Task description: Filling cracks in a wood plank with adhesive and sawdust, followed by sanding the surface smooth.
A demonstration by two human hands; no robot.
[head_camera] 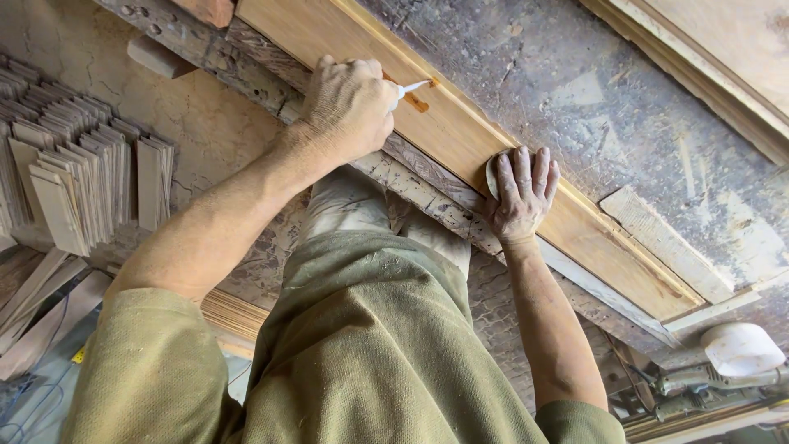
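Setting: rough, dust-caked workbench in a woodshop, cracked earthen floor below it; stacks of short pale wooden slats stood off to the person's left side of the view.
Work piece: long, flat, honey-coloured wooden board with a raised lighter edge strip lay diagonally across the bench, on top of a grey, weathered batten.
Left hand: fingers curled tight around a small white-tipped applicator tool, its tip just touching the board face.
Mark: small orange-brown patch of filler or paste sat on the board right under the tip.
Right hand: laid flat, fingers spread and pressing on the board's near edge; a thin grey scraper-like piece showed by the thumb, whether gripped or only pinned I could not tell.
Step, as judged: spot-filling a blemish, application under way.
Next move calls for: steady light pressure, the board kept pinned, the paste drawn level with the surface.
Board's look: smooth, even grain, clean apart from that one patch.
Elsewhere: white-capped power tool lay at the lower right.
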